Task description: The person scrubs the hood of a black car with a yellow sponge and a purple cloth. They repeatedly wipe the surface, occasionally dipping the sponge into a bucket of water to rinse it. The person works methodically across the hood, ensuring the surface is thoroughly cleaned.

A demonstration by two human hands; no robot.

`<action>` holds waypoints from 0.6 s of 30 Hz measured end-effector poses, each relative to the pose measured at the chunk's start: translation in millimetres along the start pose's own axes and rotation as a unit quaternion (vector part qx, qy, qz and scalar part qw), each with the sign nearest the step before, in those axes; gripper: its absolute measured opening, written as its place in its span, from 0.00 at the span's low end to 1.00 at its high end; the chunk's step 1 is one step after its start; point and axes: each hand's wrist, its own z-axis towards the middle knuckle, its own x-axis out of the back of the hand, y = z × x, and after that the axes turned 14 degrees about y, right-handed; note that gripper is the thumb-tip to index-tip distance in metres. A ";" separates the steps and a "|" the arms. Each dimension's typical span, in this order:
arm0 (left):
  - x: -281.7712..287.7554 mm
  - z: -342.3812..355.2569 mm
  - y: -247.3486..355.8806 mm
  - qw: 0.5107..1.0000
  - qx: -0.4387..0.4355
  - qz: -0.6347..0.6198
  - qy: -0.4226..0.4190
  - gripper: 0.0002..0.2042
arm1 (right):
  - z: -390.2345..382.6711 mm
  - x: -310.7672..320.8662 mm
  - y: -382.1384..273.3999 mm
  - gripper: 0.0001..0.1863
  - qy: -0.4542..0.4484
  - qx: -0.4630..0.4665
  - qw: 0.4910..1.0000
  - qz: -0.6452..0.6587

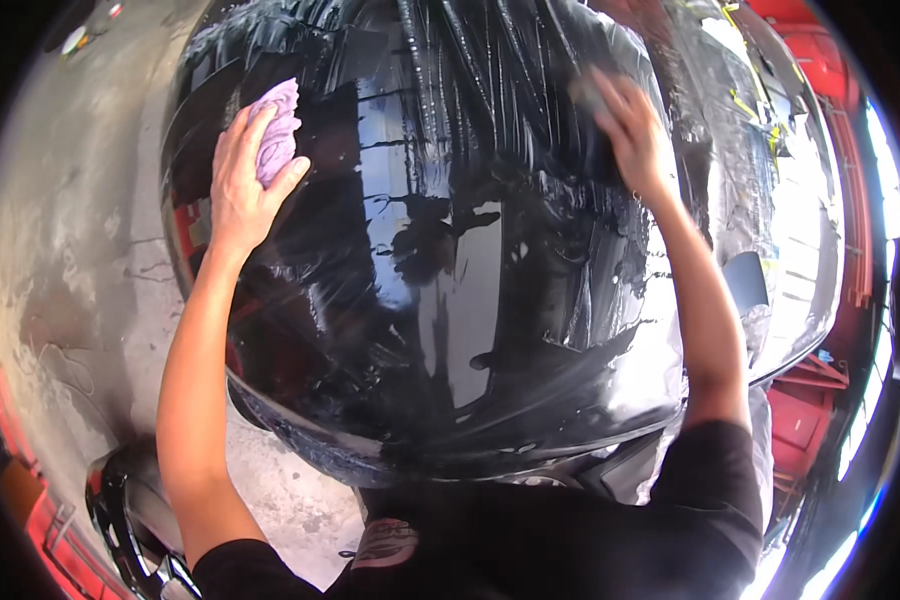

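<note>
A large, glossy black car panel fills the middle of the view, wet and streaked with whitish liquid toward its far side. At its left part, my left hand grips a crumpled purple cloth against the surface. My right hand reaches over the far right part of the panel, fingers forward. Motion smears those fingers. A blurred greyish patch shows by the fingertips; whether it is something held, I cannot make out.
Clear plastic sheeting covers the area right of the panel, with yellow tape along it. A dark grey flat piece lies near my right forearm. A stained concrete floor stretches left. Red equipment stands at the right.
</note>
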 end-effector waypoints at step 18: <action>-15.7 14.5 12.6 0.999 0.020 -0.038 -0.029 0.36 | -68.4 85.9 40.3 0.39 -0.065 0.016 0.997 -0.026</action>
